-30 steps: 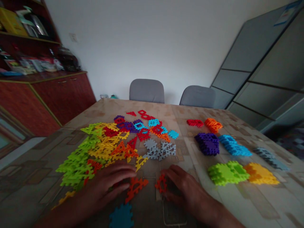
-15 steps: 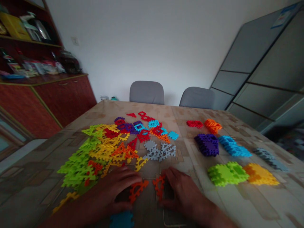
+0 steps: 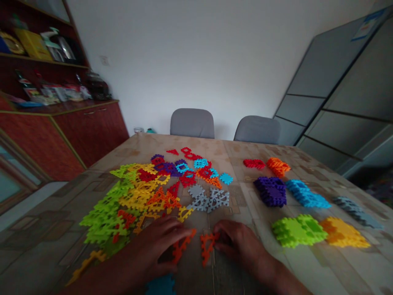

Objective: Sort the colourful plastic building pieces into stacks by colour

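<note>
My left hand point(image 3: 156, 246) rests at the near edge of the heap, its fingers on an orange-red waffle-shaped plastic piece point(image 3: 183, 246). My right hand point(image 3: 238, 241) pinches a second orange-red piece point(image 3: 207, 246) lying beside the first, a small gap between them. A blue piece point(image 3: 160, 285) lies under my left wrist, partly hidden. Beyond my hands spreads a loose heap of lime point(image 3: 104, 221), yellow point(image 3: 136, 198) and grey point(image 3: 208, 200) pieces, with red, purple and cyan ones further back.
Sorted stacks stand to the right on the patterned tablecloth point(image 3: 245, 162): purple point(image 3: 270, 191), cyan point(image 3: 305, 196), lime point(image 3: 297, 230), yellow point(image 3: 344, 232), orange point(image 3: 278, 166), red point(image 3: 254, 163), grey point(image 3: 356, 211). Grey chairs point(image 3: 192, 123) stand beyond the table; a red-brown cabinet point(image 3: 92, 131) stands left.
The two orange-red pieces have moved closer together between my hands. My left hand has slid slightly right, and the camera has tilted a little.
</note>
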The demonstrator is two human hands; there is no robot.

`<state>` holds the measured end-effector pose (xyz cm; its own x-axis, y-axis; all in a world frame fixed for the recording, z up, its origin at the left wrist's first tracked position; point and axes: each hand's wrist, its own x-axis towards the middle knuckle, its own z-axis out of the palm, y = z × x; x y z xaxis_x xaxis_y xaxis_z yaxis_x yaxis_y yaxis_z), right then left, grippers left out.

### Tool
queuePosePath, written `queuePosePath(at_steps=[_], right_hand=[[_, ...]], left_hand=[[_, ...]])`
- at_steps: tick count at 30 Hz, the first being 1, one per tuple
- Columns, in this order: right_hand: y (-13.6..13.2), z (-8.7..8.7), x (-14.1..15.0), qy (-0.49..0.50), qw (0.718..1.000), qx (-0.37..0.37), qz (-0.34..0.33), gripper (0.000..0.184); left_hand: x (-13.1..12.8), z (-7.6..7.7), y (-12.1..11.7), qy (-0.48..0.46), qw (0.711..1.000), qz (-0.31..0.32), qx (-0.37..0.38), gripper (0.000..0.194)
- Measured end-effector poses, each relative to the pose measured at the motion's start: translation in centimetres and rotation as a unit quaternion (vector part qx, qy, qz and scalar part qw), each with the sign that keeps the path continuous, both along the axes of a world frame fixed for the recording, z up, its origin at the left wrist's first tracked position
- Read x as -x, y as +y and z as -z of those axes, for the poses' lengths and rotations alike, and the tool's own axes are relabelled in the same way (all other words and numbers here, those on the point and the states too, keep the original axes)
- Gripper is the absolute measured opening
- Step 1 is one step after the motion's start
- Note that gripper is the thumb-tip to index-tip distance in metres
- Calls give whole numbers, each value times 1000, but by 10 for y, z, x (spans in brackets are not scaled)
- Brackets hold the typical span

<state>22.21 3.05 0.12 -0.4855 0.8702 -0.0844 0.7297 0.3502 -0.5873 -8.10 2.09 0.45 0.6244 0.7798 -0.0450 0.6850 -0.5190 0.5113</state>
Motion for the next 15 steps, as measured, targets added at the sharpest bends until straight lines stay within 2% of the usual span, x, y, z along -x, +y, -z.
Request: queuePosePath(at_steps=[2, 5, 8, 12, 15], right_hand=[[1, 0, 1, 8, 1000, 5, 10, 18], [3, 0, -2, 16, 1000, 12, 12, 28], [7, 2, -9, 37, 999, 22, 19, 38], [12, 4, -16, 57, 997, 4, 51, 35], [13, 3, -17, 62, 996, -7, 63, 33]], left_hand=[[-5, 3, -2, -30, 999, -25, -6, 76], [-19, 3, -4, -62, 997, -47, -7, 83], [-39, -4, -3, -57, 998, -27, 18, 90], [-63, -15, 2, -38, 997, 7, 60, 88], [-72, -14, 6, -32, 997, 13, 71, 88]])
